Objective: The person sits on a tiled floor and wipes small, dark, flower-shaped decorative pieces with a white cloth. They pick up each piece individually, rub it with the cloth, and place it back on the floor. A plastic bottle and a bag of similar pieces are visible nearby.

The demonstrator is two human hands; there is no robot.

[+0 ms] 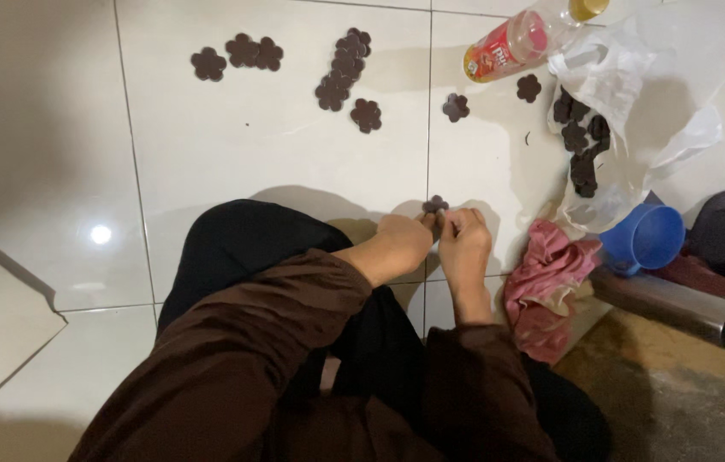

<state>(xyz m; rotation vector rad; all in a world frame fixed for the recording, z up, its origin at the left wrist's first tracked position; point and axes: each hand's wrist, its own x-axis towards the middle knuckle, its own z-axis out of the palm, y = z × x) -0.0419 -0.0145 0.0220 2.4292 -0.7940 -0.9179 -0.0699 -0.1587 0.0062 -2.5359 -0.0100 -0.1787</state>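
Small dark brown flower-shaped flat piece [435,204], pinched between the fingertips of both hands just above the white glossy tiled floor [234,145], right beside a grout line. Left hand [397,242] closed on its near left edge; right hand [465,244] closed on its right edge, fingers curled in. Thin, lobed, probably soft: likely to tear or crease at a petal if pulled unevenly, or to slip from so small a grip and drop onto the tiles.

Farther out on the floor, toward its far edge, more dark brown flower pieces [345,68], some single, some overlapping in a row; easily scattered by a sleeve or knee. At the far right, a crumpled clear plastic bag [636,77] holding more dark pieces, a clear plastic bottle with a red label [512,43] lying on its side, able to roll. Near the right hand, a pink crumpled cloth [542,282] and a blue plastic cup [647,239] on its side.
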